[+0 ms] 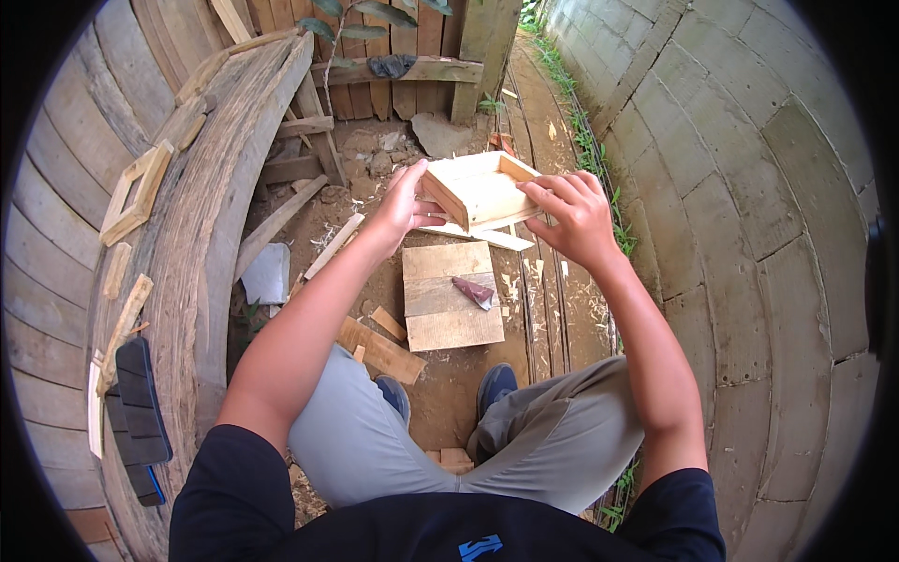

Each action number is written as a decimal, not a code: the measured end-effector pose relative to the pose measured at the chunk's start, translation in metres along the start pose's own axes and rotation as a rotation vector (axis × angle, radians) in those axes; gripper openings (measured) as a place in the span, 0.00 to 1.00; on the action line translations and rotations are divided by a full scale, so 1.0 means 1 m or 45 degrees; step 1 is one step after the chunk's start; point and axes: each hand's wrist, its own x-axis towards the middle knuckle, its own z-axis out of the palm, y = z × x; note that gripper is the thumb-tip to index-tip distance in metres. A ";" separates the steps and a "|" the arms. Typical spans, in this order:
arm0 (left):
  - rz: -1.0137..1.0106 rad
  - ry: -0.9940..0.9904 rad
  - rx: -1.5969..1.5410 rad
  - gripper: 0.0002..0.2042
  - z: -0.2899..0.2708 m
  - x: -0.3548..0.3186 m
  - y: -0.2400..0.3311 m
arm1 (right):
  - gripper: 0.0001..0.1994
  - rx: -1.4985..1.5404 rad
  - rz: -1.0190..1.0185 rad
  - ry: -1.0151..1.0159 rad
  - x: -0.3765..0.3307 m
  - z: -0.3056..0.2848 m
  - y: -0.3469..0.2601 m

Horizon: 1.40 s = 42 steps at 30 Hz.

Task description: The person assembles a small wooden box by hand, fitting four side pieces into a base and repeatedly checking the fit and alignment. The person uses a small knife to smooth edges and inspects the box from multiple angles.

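Bare dirt yard between curved timber planks and concrete wall — pale square wooden box frame held above ground, left hand and right hand gripping opposite sides, fingers curled — square wooden board below.

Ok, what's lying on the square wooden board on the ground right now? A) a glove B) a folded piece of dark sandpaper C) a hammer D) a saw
B: a folded piece of dark sandpaper lies on the square wooden board, below the wooden box frame held in both hands.
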 end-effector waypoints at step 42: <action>0.797 -0.139 1.273 0.32 -0.002 -0.005 -0.006 | 0.29 0.630 0.702 -0.633 -0.005 -0.014 0.005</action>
